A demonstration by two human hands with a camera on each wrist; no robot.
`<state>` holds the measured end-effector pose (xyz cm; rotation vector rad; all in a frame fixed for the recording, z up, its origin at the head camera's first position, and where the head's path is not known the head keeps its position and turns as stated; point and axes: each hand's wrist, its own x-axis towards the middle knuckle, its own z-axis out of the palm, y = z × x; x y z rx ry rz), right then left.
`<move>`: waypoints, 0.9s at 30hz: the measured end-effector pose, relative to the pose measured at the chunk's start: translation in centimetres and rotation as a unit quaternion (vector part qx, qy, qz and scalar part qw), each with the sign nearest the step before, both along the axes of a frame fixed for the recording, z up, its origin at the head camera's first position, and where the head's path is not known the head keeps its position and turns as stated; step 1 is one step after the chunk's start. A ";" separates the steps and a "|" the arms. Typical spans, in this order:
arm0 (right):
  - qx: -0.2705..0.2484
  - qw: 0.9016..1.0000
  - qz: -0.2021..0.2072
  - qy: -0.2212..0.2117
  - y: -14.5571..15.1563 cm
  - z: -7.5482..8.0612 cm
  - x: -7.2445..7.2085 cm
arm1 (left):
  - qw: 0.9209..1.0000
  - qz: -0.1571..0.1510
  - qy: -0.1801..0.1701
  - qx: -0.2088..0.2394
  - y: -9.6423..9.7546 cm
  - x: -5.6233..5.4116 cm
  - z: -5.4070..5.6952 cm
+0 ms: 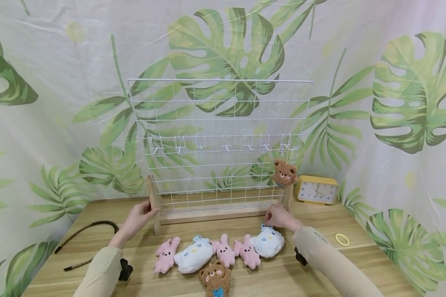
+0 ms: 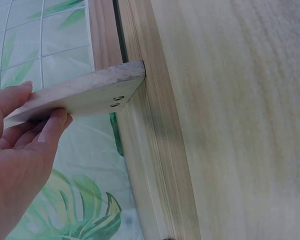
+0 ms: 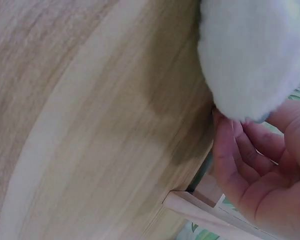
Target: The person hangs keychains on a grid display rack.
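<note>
My left hand (image 1: 138, 217) grips the wooden end post (image 1: 155, 202) of a white wire grid rack (image 1: 223, 192), thumb on one face and fingers on the other in the left wrist view. With bent fingers, my right hand (image 1: 280, 218) pinches the blue loop at the top of a white plush cat pendant (image 1: 268, 242). In the right wrist view that pendant (image 3: 252, 55) hangs close over the wood. Left of it lie three pink plush bunnies (image 1: 224, 250), another white cat pendant (image 1: 194, 255) and a brown plush bear (image 1: 215, 278).
Several white hooks (image 1: 226, 147) line one bar of the grid; another brown bear (image 1: 284, 173) hangs on the rightmost. A yellow clock (image 1: 317, 190) stands right of the rack. On the table (image 1: 304, 284) lie a yellow ring (image 1: 342, 239) and a dark headband (image 1: 96, 223).
</note>
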<state>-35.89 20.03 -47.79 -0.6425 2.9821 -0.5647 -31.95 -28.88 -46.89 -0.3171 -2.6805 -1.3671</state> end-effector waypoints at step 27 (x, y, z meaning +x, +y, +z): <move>-0.012 0.997 0.077 -0.012 -1.3 0.3 0.3 | 1.000 -0.005 -0.022 0.002 0.1 0.1 0.4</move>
